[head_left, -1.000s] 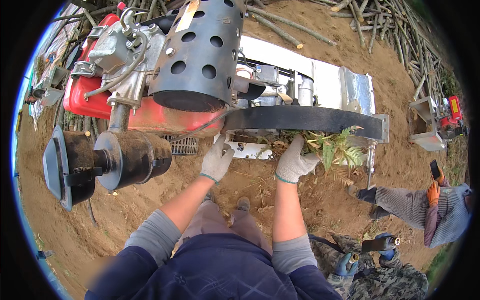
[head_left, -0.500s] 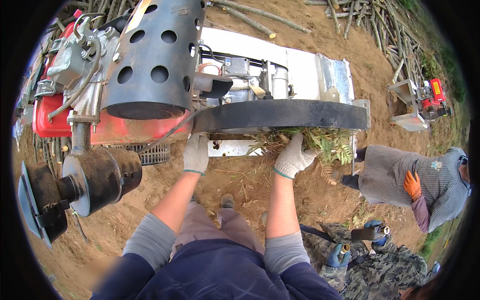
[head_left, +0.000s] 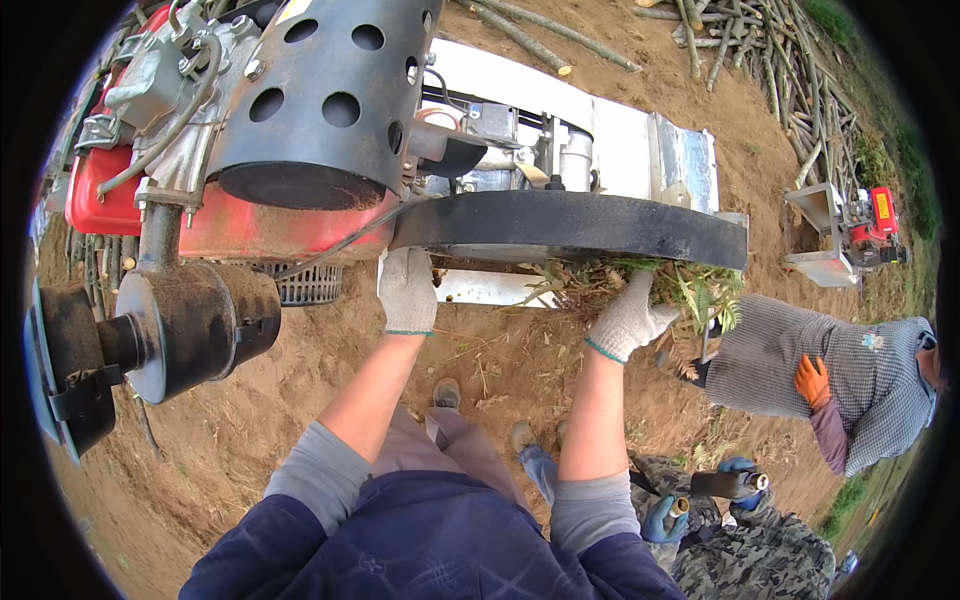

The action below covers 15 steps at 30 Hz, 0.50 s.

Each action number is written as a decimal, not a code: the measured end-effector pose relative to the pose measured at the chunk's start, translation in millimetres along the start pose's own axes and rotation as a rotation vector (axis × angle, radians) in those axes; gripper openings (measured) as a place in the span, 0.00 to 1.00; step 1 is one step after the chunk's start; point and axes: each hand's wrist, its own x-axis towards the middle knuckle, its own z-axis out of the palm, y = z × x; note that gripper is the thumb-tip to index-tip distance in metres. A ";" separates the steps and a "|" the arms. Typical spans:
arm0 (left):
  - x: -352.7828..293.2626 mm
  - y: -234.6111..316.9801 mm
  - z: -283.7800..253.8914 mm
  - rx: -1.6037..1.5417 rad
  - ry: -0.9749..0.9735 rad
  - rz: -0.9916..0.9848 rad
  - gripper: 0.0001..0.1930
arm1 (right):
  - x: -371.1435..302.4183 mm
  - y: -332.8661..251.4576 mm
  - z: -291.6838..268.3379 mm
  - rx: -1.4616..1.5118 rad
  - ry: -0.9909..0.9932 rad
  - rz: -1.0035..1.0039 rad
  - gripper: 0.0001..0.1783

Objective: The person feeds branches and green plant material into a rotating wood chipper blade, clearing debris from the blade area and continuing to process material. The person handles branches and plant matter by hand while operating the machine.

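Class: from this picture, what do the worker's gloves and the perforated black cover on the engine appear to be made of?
Gloves, on left hand and right hand: probably knitted cotton-like fabric, off-white, ribbed weave showing. Perforated cover: likely painted sheet metal, matte black, with punched round holes.

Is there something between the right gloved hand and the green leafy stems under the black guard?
Nothing visible does. The right hand already touches the leafy stems just below the black guard. The left hand rests further left.

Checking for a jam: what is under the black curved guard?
Under the black curved guard a tangle of green leafy stems shows, touched by the right hand. Anything deeper is covered.
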 end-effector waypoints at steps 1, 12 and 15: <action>-2.6 5.0 -2.9 0.175 -0.019 0.088 0.06 | 5.4 0.1 1.1 -0.046 0.056 0.006 0.34; -12.4 27.3 -11.9 0.510 0.019 0.538 0.06 | -61.4 60.8 14.8 -0.117 -0.547 -0.179 0.39; -9.6 25.3 -20.8 0.293 -0.114 0.350 0.07 | -96.9 114.0 33.9 -0.379 -0.495 -0.044 0.35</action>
